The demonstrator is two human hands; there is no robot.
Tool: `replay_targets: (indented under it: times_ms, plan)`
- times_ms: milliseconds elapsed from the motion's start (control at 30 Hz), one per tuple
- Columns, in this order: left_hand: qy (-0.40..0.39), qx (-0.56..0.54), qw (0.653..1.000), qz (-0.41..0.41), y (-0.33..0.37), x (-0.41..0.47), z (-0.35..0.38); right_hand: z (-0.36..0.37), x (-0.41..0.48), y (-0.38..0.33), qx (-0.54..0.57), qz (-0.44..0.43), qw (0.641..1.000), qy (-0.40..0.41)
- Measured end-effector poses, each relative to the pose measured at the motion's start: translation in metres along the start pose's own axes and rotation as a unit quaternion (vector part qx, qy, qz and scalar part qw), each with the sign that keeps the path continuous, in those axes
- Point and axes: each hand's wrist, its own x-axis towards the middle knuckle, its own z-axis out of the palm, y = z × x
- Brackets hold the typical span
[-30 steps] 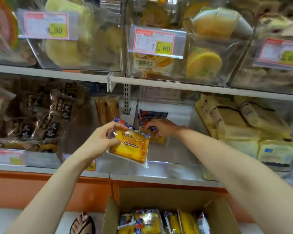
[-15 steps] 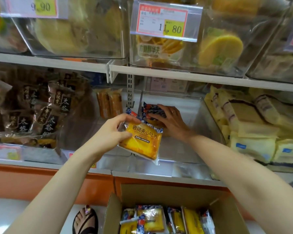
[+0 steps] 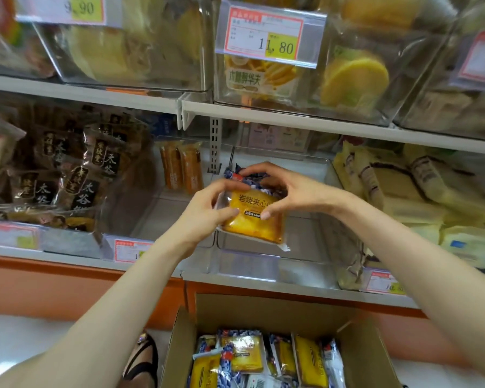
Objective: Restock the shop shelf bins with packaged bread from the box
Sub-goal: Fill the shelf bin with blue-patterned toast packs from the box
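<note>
Below the clear plastic bin [image 3: 247, 261], one open cardboard box [image 3: 263, 306] held at least five glossy packets of bread [image 3: 244, 354], yellow with crinkled blue ends, most standing on edge. Down to the left of the bin, one foot in a black strappy sandal [image 3: 143, 357] showed. Over the bin's front wall, two bare hands held one flat, square bread packet [image 3: 252, 222]. The left hand [image 3: 205, 217] pinched its left edge between thumb and fingers. The right hand [image 3: 291, 191] gripped its top right part, thumb on the printed face. Left of the bin lay dark brown packets [image 3: 67, 175], and right of it pale yellow packets [image 3: 403, 186]. Above the bin hung one price tag [image 3: 269, 37] reading 11.80.
</note>
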Motion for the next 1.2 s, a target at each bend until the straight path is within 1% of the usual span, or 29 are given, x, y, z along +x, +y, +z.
replay_targets:
  times_ms: [33,100,167,200,267,333,400,467,500,600,733,833,900,967,1033,1067,1133,1200]
  plan:
    - [-0.003,-0.001,1.000,0.005,0.000,-0.001,0.004,0.000,0.000,0.001,-0.007,-0.005,1.000,0.020]
    - [-0.012,0.016,1.000,0.013,-0.002,-0.003,0.009,-0.003,-0.004,0.007,0.019,-0.001,0.997,0.073]
    - [-0.007,0.064,0.998,0.019,-0.005,-0.006,0.011,-0.009,-0.008,0.014,0.035,0.031,0.992,0.116]
    - [0.003,0.087,0.996,0.022,-0.006,-0.008,0.012,-0.012,-0.009,0.019,0.020,0.050,0.990,0.132]
    - [0.028,0.115,0.992,0.030,-0.009,-0.012,0.011,-0.015,-0.006,0.033,-0.068,0.092,0.982,0.150]
    - [0.034,0.120,0.992,0.027,-0.012,-0.016,0.008,-0.011,0.000,0.047,-0.156,0.123,0.970,0.137]
    - [0.024,0.117,0.993,0.015,-0.015,-0.018,0.005,0.001,0.009,0.059,-0.184,0.139,0.967,0.110]
    - [0.023,0.122,0.992,0.004,-0.017,-0.019,0.003,0.015,0.021,0.066,-0.188,0.132,0.968,0.098]
    - [0.025,0.125,0.992,0.001,-0.018,-0.019,0.002,0.021,0.027,0.067,-0.186,0.123,0.969,0.107]
    - [0.035,0.124,0.992,-0.004,-0.016,-0.019,0.001,0.036,0.045,0.074,-0.179,0.096,0.965,0.168]
    - [0.030,0.119,0.992,-0.011,-0.016,-0.019,0.000,0.048,0.060,0.082,-0.286,0.078,0.930,0.217]
    - [0.031,0.118,0.993,-0.008,-0.016,-0.018,0.000,0.050,0.060,0.084,-0.358,0.083,0.906,0.211]
    - [0.032,0.115,0.993,-0.009,-0.015,-0.018,0.000,0.049,0.056,0.083,-0.374,0.092,0.900,0.206]
    - [0.027,0.111,0.993,-0.007,-0.013,-0.019,0.001,0.044,0.048,0.073,-0.348,0.092,0.905,0.227]
    - [0.009,0.109,0.994,-0.002,-0.012,-0.023,0.003,0.041,0.033,0.057,-0.311,0.064,0.909,0.270]
    - [-0.004,0.107,0.994,0.000,-0.012,-0.026,0.006,0.041,0.023,0.049,-0.283,0.027,0.910,0.301]
    - [-0.030,0.104,0.994,0.004,-0.014,-0.033,0.012,0.048,-0.007,0.031,-0.208,-0.073,0.907,0.359]
    - [-0.046,0.113,0.992,0.002,-0.022,-0.043,0.024,0.066,-0.044,0.017,-0.180,-0.129,0.902,0.371]
